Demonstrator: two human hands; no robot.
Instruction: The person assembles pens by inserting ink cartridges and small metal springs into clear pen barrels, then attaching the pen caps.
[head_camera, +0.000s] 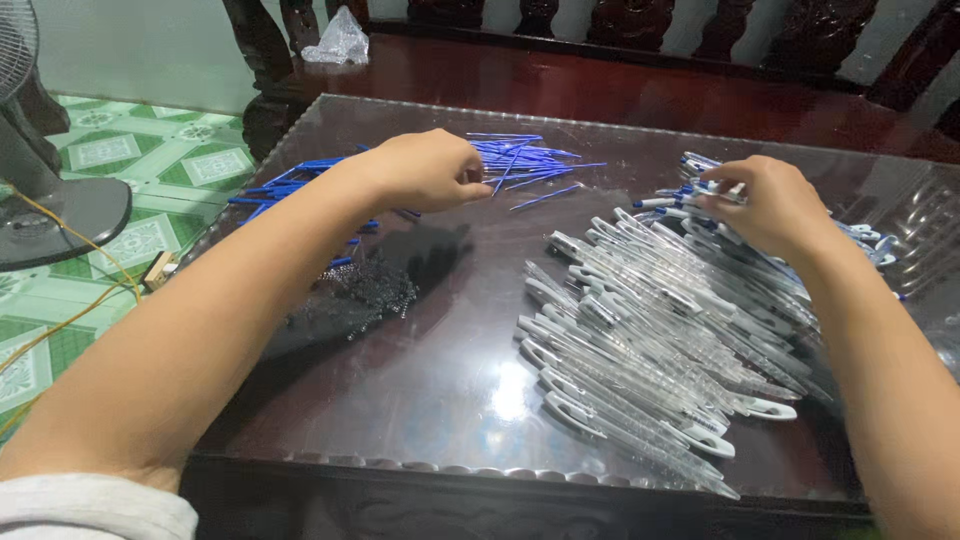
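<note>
Glass-topped table (440, 400) fills the view, its scalloped near edge running along the bottom, its far edge just short of a dark wooden bench (620, 90). Down the middle there's a bare strip of glass, the widest free stretch between the two arms. Off the left edge, green patterned floor tiles (150, 160), a fan base (60, 215) and a yellow cord (70, 300).

Left hand (425, 168) is out over the far left of the table, fingers curled in and pinched together at the tips, right at the edge of the spread of thin blue refills (520, 160). It seems to nip one refill, though the tips are too small to tell for sure. More refills fan out under the wrist toward the left edge, and a heap of small dark springs (365, 295) lies just beneath the forearm.

Right hand (770, 205) sits at the far right, fingers bent and closed over the top of the big pile of clear pen barrels (640, 350), touching the uppermost pieces. That pile runs diagonally from the hand down to the near edge, crowding the right half. A crumpled clear bag (340, 40) rests on the bench.
</note>
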